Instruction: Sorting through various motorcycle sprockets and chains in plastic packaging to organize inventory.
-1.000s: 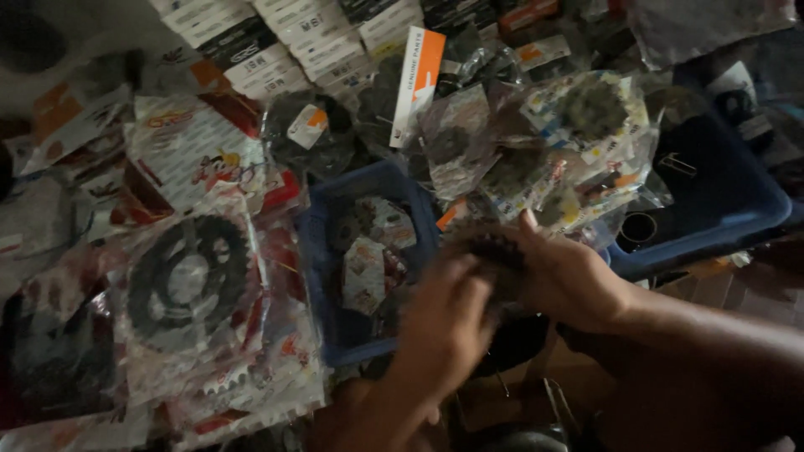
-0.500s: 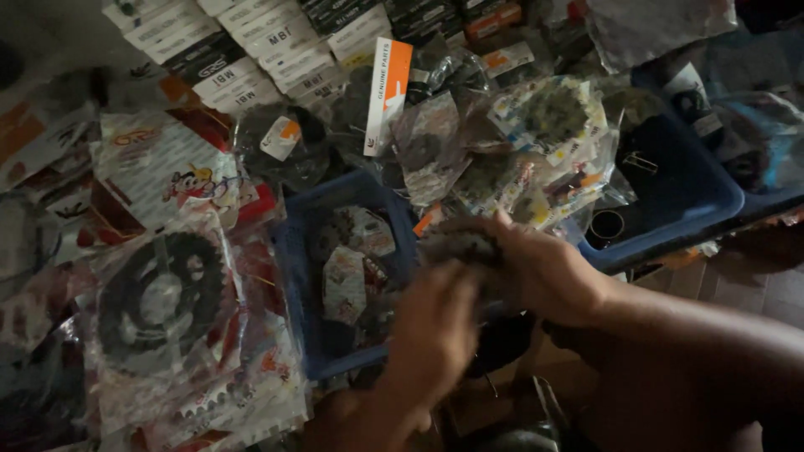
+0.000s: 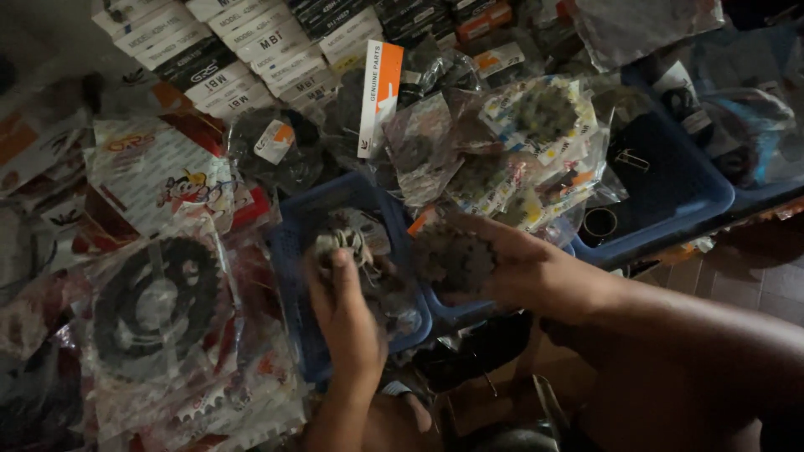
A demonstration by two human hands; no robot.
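Holding a small dark sprocket [image 3: 456, 259] in our right hand [image 3: 536, 272], we are pinching it between thumb and fingers so that its toothed edge is showing just above the right-hand rim of a small blue tray [image 3: 289, 251]. Our left hand [image 3: 347, 322] is reaching down into that tray, fingers curled around a pale, bagged small part [image 3: 343, 238] that is sitting among other wrapped pieces there; the grip is looking closed, though the dim light is blurring the fingertips.

Just left of the tray we are seeing a large black chain sprocket [image 3: 155, 305] lying flat inside a clear plastic bag, with more red-and-white printed packets piled under and around it. Above the tray a narrow white and orange carton [image 3: 379, 96] is standing upright, leaning against a heap of clear bags holding more toothed wheels [image 3: 536, 117]. Along the top edge, rows of slim white and black boxes [image 3: 234, 50] are lying stacked side by side. To the right, a larger blue crate [image 3: 670, 197] is sitting well apart from our hands, with a dark ring [image 3: 599, 222] resting inside near its front wall.
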